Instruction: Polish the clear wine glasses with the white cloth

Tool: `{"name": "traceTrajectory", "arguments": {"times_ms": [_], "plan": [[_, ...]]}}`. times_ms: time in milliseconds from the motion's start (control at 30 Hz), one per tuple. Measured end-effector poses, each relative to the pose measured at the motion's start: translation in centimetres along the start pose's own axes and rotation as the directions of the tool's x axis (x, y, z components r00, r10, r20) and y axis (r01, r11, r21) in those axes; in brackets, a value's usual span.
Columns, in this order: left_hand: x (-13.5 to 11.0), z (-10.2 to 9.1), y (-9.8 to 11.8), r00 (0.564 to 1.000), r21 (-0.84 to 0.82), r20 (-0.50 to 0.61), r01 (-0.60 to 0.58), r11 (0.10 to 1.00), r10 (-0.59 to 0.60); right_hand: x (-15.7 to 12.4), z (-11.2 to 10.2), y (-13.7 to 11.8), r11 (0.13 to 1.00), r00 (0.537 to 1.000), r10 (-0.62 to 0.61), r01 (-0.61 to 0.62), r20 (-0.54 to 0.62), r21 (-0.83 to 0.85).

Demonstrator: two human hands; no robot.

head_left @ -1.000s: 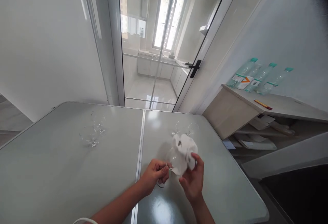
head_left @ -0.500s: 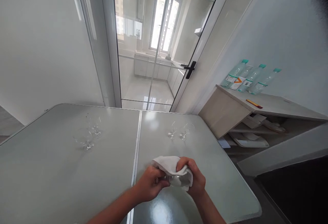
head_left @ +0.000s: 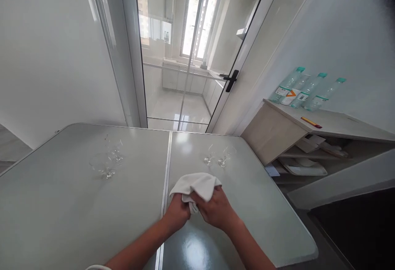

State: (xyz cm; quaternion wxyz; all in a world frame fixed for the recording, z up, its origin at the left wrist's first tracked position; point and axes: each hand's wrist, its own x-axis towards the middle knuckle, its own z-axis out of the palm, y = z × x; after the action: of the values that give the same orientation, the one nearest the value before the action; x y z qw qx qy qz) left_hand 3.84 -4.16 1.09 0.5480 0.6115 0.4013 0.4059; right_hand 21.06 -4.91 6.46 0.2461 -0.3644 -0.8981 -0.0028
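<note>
Gripped in the bent fingers of the right hand [head_left: 214,209], a white cloth [head_left: 197,184] drapes over the left hand [head_left: 179,209], hiding its fingertips, so what they hold cannot be told; the hands work close together above a glossy table [head_left: 135,212], apparently bracing each other, with two stemmed glasses [head_left: 222,162] beyond and two more glasses [head_left: 108,174] farther left, likely clear of elbows

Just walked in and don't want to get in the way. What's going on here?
A person's right hand holds a white cloth above the table, partly covering the left hand; whatever that hand may hold is hidden. Two clear stemmed glasses stand beyond the hands, two more on the table's left half.
</note>
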Motion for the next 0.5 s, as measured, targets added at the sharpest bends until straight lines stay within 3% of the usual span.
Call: {"name": "traceTrajectory", "arguments": {"times_ms": [67,167,233,300,367,433,500], "plan": [[-0.3,0.0,-0.1,0.984,0.249,0.002,-0.175,0.952,0.181,0.9,-1.3,0.0,0.988,0.989,0.149,-0.149,0.021,-0.032],[-0.7,0.0,-0.2,0.927,0.522,0.135,-0.366,0.770,0.349,1.9,-1.8,-0.2,0.900,0.908,0.417,-0.419,0.045,0.118],[-0.8,-0.2,-0.4,0.893,0.624,0.202,-0.433,0.650,0.401,2.1,-1.3,0.2,0.774,0.816,0.571,-0.571,0.089,0.274],[-0.8,-0.6,-0.3,0.872,0.660,0.242,-0.469,0.586,0.425,1.9,-0.6,0.9,0.580,0.719,0.675,-0.656,0.166,0.482],[-0.6,-0.9,-0.1,0.865,0.640,0.251,-0.485,0.596,0.434,1.6,0.0,1.7,0.317,0.653,0.697,-0.651,0.296,0.690],[-0.5,-1.0,0.2,0.874,0.563,0.234,-0.479,0.673,0.426,1.2,0.6,2.1,0.053,0.595,0.731,-0.537,0.334,0.842],[-0.5,-0.8,0.4,0.910,0.428,0.188,-0.415,0.803,0.370,0.9,1.4,1.5,-0.064,0.486,0.840,-0.355,0.242,0.933]]}}
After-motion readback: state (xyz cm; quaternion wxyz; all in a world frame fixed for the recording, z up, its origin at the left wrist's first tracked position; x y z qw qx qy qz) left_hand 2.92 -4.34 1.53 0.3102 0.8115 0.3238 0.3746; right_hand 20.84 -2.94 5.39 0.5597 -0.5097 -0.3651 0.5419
